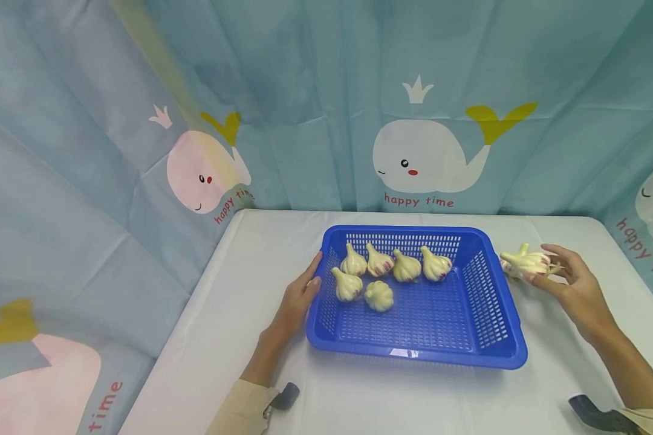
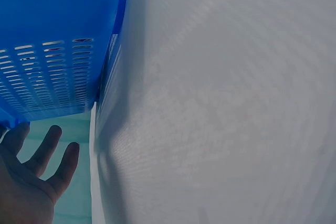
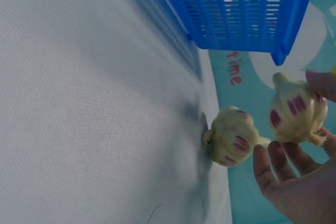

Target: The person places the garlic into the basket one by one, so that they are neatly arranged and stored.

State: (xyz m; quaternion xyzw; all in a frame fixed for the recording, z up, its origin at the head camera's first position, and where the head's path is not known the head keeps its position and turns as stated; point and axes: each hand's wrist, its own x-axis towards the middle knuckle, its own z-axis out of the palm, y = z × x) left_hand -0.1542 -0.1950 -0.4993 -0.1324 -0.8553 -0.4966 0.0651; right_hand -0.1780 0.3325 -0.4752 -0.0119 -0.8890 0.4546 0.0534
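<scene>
A blue plastic basket (image 1: 413, 356) stands on the white-covered table with several garlic bulbs (image 1: 381, 263) grouped at its left and back. My left hand (image 1: 296, 299) touches the basket's left rim with its thumb and a finger; in the left wrist view its other fingers (image 2: 65, 166) are spread and fairly straight. Just beyond the basket's right side, my right hand (image 1: 574, 290) holds a garlic bulb (image 3: 296, 108) between thumb and fingers. Close to it, a second garlic bulb (image 3: 233, 135) with purple streaks rests on the table, largely hidden in the head view.
The white tablecloth (image 1: 239, 266) extends on both sides of the basket. Behind the table hangs a blue curtain (image 1: 315, 109) printed with whales. Dark straps (image 1: 285, 397) show at both wrists.
</scene>
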